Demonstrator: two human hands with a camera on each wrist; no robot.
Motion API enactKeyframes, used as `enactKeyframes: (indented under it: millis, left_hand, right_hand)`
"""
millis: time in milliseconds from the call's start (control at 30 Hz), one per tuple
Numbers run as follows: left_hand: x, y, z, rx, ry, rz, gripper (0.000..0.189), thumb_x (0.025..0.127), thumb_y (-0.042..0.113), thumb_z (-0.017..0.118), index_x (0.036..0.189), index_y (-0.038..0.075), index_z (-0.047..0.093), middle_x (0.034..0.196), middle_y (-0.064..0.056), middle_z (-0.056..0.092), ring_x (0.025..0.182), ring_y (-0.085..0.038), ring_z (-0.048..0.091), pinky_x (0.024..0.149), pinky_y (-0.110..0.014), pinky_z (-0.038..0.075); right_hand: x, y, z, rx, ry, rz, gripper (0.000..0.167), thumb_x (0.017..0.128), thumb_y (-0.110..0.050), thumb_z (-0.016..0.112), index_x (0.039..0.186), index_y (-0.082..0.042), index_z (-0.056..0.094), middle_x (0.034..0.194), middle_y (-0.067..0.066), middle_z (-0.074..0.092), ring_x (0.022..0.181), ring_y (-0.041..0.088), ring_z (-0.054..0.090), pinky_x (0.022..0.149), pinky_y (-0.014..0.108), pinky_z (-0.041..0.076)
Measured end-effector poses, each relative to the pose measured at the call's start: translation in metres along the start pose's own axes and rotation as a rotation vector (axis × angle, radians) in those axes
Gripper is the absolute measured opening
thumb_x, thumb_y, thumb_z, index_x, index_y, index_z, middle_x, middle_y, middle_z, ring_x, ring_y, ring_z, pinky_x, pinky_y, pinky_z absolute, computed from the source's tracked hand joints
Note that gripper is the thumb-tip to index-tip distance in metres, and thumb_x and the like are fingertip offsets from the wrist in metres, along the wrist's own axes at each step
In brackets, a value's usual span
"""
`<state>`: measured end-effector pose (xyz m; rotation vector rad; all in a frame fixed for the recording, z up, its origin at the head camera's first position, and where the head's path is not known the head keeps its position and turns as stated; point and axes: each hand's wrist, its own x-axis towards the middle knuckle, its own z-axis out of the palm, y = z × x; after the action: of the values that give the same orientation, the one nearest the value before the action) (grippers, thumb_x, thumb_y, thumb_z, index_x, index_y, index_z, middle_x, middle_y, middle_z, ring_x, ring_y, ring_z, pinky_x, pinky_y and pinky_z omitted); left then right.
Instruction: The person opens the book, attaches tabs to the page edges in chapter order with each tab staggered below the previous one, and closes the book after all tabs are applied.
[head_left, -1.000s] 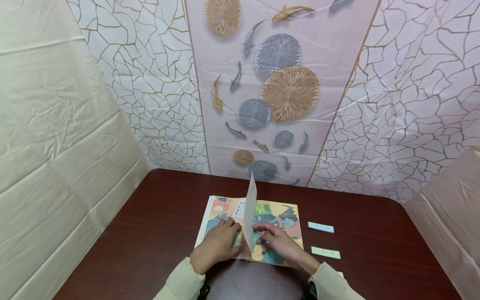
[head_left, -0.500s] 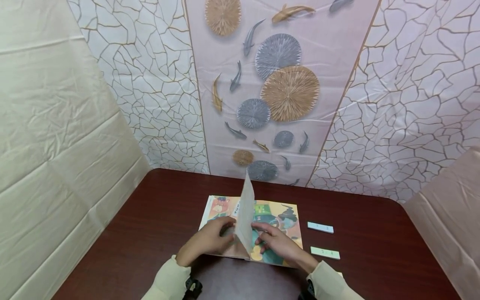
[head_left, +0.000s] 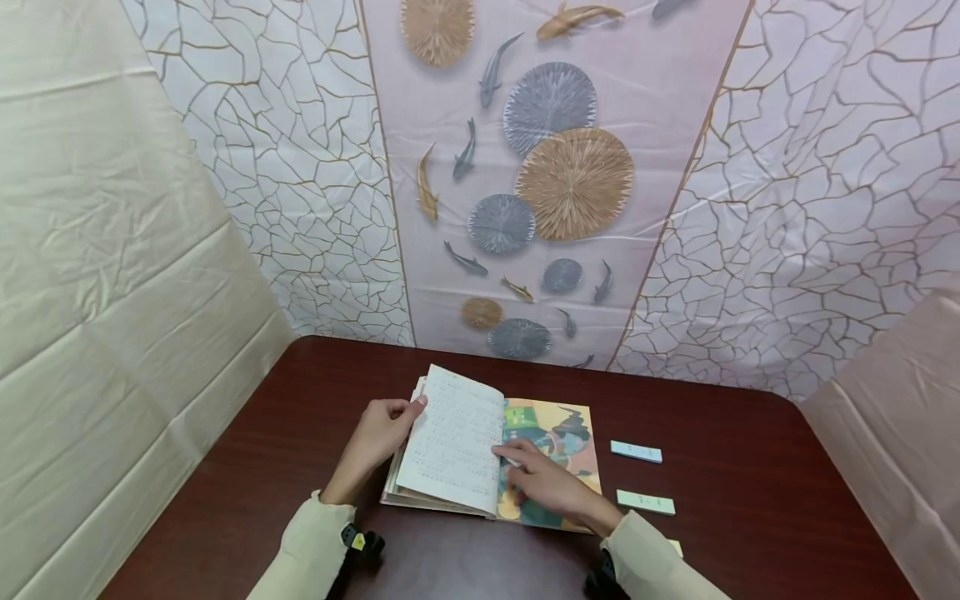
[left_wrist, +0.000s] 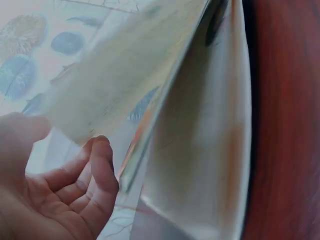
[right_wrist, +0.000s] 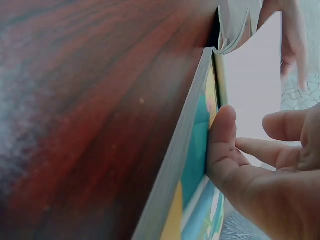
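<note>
A picture book [head_left: 583, 467] lies spread on the dark table. Its right page has a colourful illustration. Over the left half leans a white page [head_left: 453, 442] with rows of small writing, its outer edge raised. My left hand [head_left: 378, 435] pinches that edge, thumb on top and fingers beneath; in the left wrist view the page [left_wrist: 125, 75] is blurred between thumb and fingertips. My right hand [head_left: 551, 483] rests loosely on the right page near the spine. In the right wrist view, fingers [right_wrist: 222, 125] touch the illustrated page [right_wrist: 197, 145], holding nothing.
To the right of the book lie a pale blue strip [head_left: 636, 452] and a pale green strip [head_left: 646, 502]. A yellowish piece [head_left: 676, 547] is mostly hidden by the right sleeve. A patterned cloth [head_left: 517, 283] hangs behind the table [head_left: 738, 492].
The white page has gone from standing near upright at the spine to leaning over the left half. My left hand moved left with it; my right hand stayed nearly in place.
</note>
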<state>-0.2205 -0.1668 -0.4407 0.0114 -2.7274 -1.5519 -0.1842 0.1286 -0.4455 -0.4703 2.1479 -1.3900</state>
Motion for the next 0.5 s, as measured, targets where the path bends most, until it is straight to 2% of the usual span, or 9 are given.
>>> enactKeyframes:
  millis: [133,233,367,500]
  left_hand:
    - [0.003,-0.004,-0.005,0.081,-0.020,-0.012,0.030,0.100,0.035,0.073,0.096,0.007,0.081,0.071,-0.002,0.065,0.060,-0.014,0.048,0.059,-0.030,0.041]
    - [0.005,-0.010,-0.006,0.127,-0.026,-0.033,0.023,0.098,0.029,0.076,0.086,0.009,0.079,0.065,-0.001,0.060,0.058,-0.014,0.044,0.057,-0.030,0.039]
    - [0.008,-0.018,-0.004,0.174,-0.023,-0.052,0.023,0.097,0.028,0.077,0.080,0.012,0.077,0.061,0.001,0.054,0.056,-0.014,0.044,0.055,-0.030,0.038]
    - [0.009,-0.022,0.001,0.201,-0.037,-0.063,0.025,0.098,0.027,0.077,0.078,0.012,0.075,0.058,0.001,0.050,0.052,-0.014,0.042,0.051,-0.029,0.036]
  right_hand:
    - [0.002,-0.004,0.004,-0.091,0.002,0.003,0.047,0.115,-0.013,0.041,0.161,-0.002,0.041,0.156,0.018,0.035,0.073,0.021,0.056,0.069,0.035,0.049]
    - [0.004,-0.005,0.007,-0.159,0.012,-0.005,0.047,0.114,-0.014,0.042,0.160,-0.004,0.042,0.156,0.017,0.036,0.064,0.017,0.052,0.067,0.034,0.046]
    - [0.007,-0.003,0.010,-0.268,0.041,-0.074,0.047,0.113,-0.012,0.043,0.159,0.001,0.042,0.152,0.019,0.038,0.056,0.011,0.043,0.064,0.030,0.043]
    - [0.007,-0.002,0.013,-0.413,0.083,-0.145,0.047,0.111,-0.009,0.048,0.156,0.006,0.044,0.149,0.022,0.040,0.059,0.006,0.040,0.064,0.028,0.041]
